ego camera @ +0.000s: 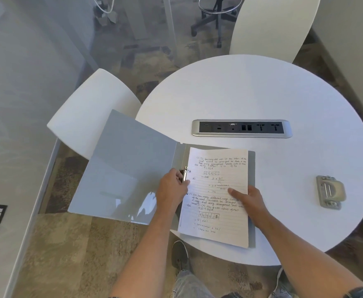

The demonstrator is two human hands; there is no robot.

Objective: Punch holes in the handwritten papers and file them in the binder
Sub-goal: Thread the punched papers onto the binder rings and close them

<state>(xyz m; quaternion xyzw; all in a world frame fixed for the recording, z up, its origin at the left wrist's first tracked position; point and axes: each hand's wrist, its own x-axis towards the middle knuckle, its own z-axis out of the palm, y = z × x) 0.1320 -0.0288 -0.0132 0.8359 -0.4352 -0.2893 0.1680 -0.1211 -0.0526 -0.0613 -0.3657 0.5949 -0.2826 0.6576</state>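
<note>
Several thin, floppy handwritten papers (pixel 216 196) lie in the open binder (pixel 133 173) at the near tabletop (pixel 262 93) edge, best steadied flat, as the right hand (pixel 248 201) presses with straight fingers while the left hand (pixel 173 190) curls its fingers on the ring clasp (pixel 184 174).

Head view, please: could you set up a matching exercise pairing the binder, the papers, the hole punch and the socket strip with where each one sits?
Things:
1. binder
2. papers
3. hole punch
4. socket strip

Places:
A. set into the table top, beyond the papers
B. alone near the table's right edge
C. lying open, front cover hanging past the table's left edge
D. on the binder's right half, under the right hand, with the left hand at the ring clip

Pairs: 1-C, 2-D, 3-B, 4-A
</note>
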